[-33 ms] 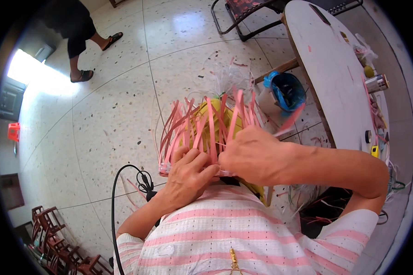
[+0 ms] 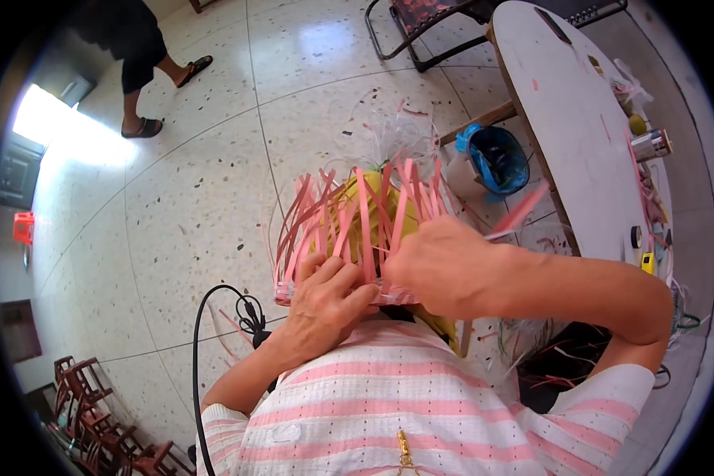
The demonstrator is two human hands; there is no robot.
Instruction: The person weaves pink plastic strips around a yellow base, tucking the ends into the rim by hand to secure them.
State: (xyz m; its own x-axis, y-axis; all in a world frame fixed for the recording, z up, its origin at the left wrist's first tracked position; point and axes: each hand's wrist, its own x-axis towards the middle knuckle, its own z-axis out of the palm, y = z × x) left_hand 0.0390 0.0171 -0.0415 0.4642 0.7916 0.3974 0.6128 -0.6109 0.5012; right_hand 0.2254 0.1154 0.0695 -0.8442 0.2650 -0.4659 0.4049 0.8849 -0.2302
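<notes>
A half-woven piece (image 2: 283,295) of pink and white flat strips rests at my lap, its loose pink strips (image 2: 364,208) standing up in a fan. My left hand (image 2: 325,297) lies over its near woven edge, with the fingers curled and the thumb pressed against it. Just right of it, my right hand (image 2: 444,262) is closed in a fist at the weave. A pink strip (image 2: 523,210) juts out from behind that fist to the right; the fingertips are hidden. Yellow cloth-like material (image 2: 355,226) shows behind the strips.
A bin with a blue liner (image 2: 496,163) stands beyond my right hand. Along the right runs a white table (image 2: 587,135) with a can (image 2: 652,145) and a tape measure (image 2: 648,262). A black cable (image 2: 197,341) loops at left. Another person's feet (image 2: 143,128) are far left.
My right hand has shifted slightly right, and the strip's free end has swung right and up. My left hand stays in place. The other person's near foot has moved a little.
</notes>
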